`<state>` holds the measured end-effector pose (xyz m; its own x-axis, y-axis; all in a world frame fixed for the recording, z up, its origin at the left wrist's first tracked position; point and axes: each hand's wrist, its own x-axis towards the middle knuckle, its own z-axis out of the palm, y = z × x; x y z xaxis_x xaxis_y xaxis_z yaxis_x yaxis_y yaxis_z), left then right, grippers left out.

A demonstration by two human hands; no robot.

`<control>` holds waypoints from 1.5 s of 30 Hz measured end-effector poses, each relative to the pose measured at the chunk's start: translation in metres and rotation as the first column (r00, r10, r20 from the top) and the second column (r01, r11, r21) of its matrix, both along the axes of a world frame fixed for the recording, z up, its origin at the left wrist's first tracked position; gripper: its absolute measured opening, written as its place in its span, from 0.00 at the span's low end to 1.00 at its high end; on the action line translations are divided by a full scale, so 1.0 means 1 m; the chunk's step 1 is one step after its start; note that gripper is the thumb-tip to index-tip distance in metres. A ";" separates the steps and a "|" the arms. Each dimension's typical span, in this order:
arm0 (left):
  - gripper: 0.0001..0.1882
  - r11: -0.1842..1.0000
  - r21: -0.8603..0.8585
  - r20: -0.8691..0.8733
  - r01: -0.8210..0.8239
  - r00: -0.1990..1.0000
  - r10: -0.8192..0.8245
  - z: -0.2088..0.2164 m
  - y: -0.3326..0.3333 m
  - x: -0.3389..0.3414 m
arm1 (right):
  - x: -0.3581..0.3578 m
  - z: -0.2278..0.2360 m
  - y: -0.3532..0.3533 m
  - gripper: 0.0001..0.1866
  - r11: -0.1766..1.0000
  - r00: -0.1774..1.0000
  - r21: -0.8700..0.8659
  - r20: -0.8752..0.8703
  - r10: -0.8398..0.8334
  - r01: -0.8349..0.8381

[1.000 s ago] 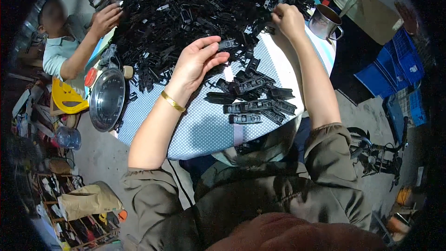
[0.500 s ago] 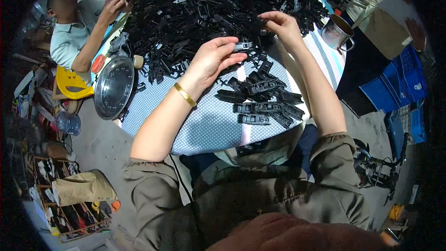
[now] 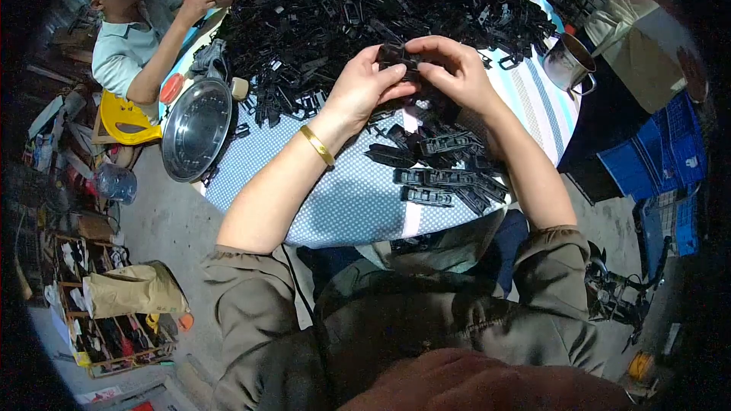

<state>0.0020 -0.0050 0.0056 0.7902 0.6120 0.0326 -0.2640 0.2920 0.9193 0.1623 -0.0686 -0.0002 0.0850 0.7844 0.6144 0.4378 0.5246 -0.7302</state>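
My left hand (image 3: 359,90) and my right hand (image 3: 459,74) meet above the near edge of a large heap of black plastic parts (image 3: 320,11). Between them is a black plastic part (image 3: 394,55). The left fingers grip its near side, while the right thumb and forefinger pinch at its right end. Whether it is one piece or two pressed together, I cannot tell. Just below my hands, a smaller group of long black slotted parts (image 3: 438,176) lies in loose rows on the patterned tablecloth (image 3: 343,209).
A shiny metal basin (image 3: 196,131) sits at the table's left edge, by a red lid (image 3: 172,88). A metal mug (image 3: 569,65) stands at the right edge. Far left, another person (image 3: 126,49) handles something small at the heap. Blue crates (image 3: 647,148) are on the right.
My right hand has come left and down from the heap to meet my left hand. Both now hold the black part together. The whole view has shifted slightly.
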 end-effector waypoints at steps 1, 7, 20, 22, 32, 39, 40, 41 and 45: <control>0.14 0.986 0.156 -0.042 -0.060 0.997 0.067 -0.002 0.001 0.000 | 0.000 0.002 -0.002 0.12 0.995 0.994 -0.090 -0.097 0.044 -0.053; 0.14 0.818 0.559 -0.156 -0.132 0.953 0.260 -0.010 -0.003 0.003 | 0.004 0.014 -0.010 0.23 0.989 0.947 0.012 0.284 -0.147 0.150; 0.17 0.972 0.234 -0.192 0.024 0.981 0.022 0.003 -0.005 -0.004 | 0.004 0.018 -0.014 0.17 0.996 0.952 -0.058 0.301 -0.047 0.068; 0.18 0.977 0.208 -0.193 0.051 0.981 -0.010 0.008 -0.004 -0.005 | 0.010 0.018 -0.013 0.16 0.994 0.911 0.035 0.397 -0.108 0.103; 0.21 0.949 0.278 -0.135 -0.147 0.972 0.191 0.003 -0.002 -0.001 | 0.014 0.016 -0.011 0.10 0.894 0.824 0.284 0.362 -0.435 0.347; 0.18 0.951 0.274 -0.129 -0.141 0.975 0.181 -0.003 -0.003 0.000 | -0.004 0.018 -0.018 0.16 0.984 0.853 0.078 0.492 -0.176 0.158; 0.18 0.952 0.272 -0.130 -0.140 0.975 0.181 -0.003 -0.002 -0.001 | -0.005 0.017 -0.018 0.16 0.990 0.887 0.038 0.442 -0.136 0.133; 0.18 0.948 0.297 -0.154 -0.113 0.974 0.164 -0.002 0.000 -0.003 | -0.007 0.015 -0.016 0.17 0.989 0.932 -0.033 0.340 -0.123 0.143; 0.18 0.969 0.214 -0.137 -0.121 0.979 0.152 0.000 -0.002 -0.001 | -0.010 0.007 -0.011 0.15 0.994 0.995 -0.046 0.042 -0.095 0.097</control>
